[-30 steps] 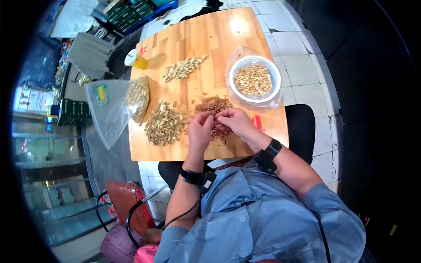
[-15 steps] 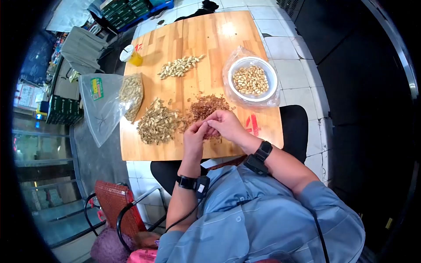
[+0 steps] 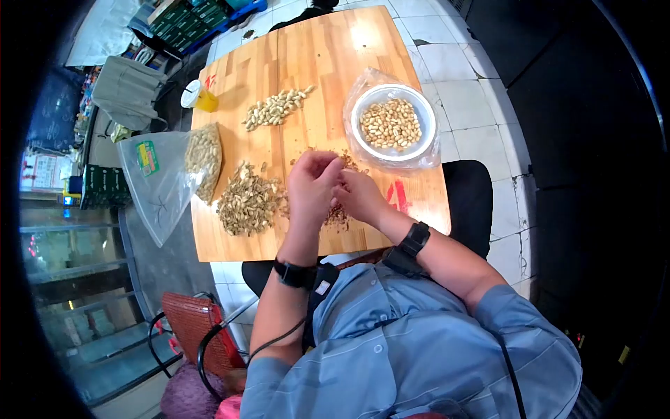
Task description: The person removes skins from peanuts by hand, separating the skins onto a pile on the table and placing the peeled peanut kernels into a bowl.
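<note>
My left hand (image 3: 313,183) is closed, raised above a pile of reddish-brown skins (image 3: 338,215) and partly covering it. Touching it from the right is my right hand (image 3: 359,195), also closed; anything between the fingers is too small to make out. Left of my hands lies a heap of broken tan shells (image 3: 247,201). Farther back is a small group of pale nuts (image 3: 278,108). At the right, a white bowl (image 3: 430,133) in clear plastic holds light-brown peeled nuts (image 3: 391,124).
On the wooden table (image 3: 328,56), a clear bag of nuts (image 3: 203,157) hangs over the left edge. A cup with yellow drink (image 3: 205,100) stands at the back left. A red woven chair (image 3: 195,325) is at the lower left.
My left hand has risen and turned across the brown skins, hiding more of them. My right hand's fingers are now lower and tucked behind it. The view has shifted slightly.
</note>
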### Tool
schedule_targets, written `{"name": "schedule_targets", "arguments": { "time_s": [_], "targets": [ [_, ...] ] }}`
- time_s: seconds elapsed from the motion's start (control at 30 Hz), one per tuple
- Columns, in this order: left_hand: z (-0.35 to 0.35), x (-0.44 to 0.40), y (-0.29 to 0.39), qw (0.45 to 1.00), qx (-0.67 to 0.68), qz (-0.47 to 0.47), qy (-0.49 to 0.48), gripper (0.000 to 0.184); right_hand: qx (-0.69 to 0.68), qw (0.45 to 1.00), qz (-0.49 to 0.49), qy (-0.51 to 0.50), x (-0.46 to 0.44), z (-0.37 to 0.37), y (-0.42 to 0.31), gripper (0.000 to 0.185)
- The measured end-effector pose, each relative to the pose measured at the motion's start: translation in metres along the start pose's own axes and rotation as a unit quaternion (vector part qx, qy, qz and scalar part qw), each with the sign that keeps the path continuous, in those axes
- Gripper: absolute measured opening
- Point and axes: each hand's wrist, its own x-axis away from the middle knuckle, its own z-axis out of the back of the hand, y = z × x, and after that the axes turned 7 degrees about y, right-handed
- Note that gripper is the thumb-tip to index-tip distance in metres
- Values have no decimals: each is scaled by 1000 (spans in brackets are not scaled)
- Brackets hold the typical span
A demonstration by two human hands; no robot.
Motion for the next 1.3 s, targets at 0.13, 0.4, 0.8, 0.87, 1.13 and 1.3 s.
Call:
{"name": "schedule_targets", "arguments": {
  "time_s": [0.13, 0.4, 0.8, 0.87, 1.13, 1.3],
  "targets": [
    [-47, -21, 12, 998, -29, -15, -62, 11, 103, 985, 141, 2, -5, 10, 15, 16],
    [-66, -52, -6, 994, -76, -64, -45, 21, 82, 993, -60, -68, -13, 19, 5, 23],
    [45, -186, -51, 906, -384, -169, 55, 22, -169, 955, -168, -176, -24, 23, -5, 34],
    [38, -209, -51, 882, -412, -224, 47, 18, -178, 942, -197, -207, -28, 26, -3, 35],
    [10, -255, -66, 795, -532, -289, 22, 14, -109, 952, -171, -227, -47, 36, 5, 36],
    [22, -249, -67, 798, -522, -298, 36, 12, -120, 952, -172, -222, -47, 33, 5, 36]
  ]
}}
